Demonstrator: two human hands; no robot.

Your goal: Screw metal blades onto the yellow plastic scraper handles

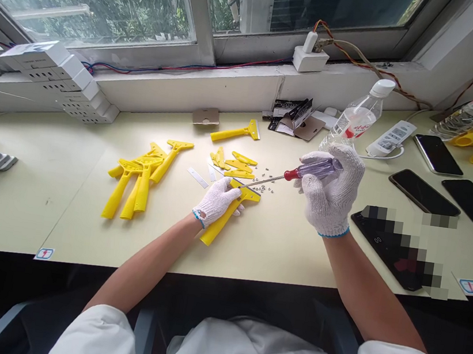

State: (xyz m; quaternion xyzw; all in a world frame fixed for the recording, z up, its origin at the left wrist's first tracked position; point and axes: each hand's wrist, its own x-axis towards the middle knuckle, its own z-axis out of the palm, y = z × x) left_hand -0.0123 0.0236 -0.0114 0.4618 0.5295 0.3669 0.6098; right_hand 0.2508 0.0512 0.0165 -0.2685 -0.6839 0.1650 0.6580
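Observation:
My left hand (216,202), in a white knit glove, is closed around the head end of a yellow scraper (220,224) near the table's front. In my gloved right hand (335,193) is a screwdriver (307,170) with a clear purple handle and red collar. Its shaft slants down to the left, and the tip meets the scraper's head by my left thumb; whether it sits in a screw is too small to tell. Small metal screws or nuts (264,182) lie scattered just behind. Beside them are loose yellow plastic head pieces (239,166) and thin metal blades (197,177).
Several yellow scraper handles (143,185) lie piled at left, and one scraper (236,132) lies at the back. A water bottle (360,115) stands behind my right hand. Phones (424,191) and a power strip (392,138) are at right. White sockets (68,82) are stacked at left.

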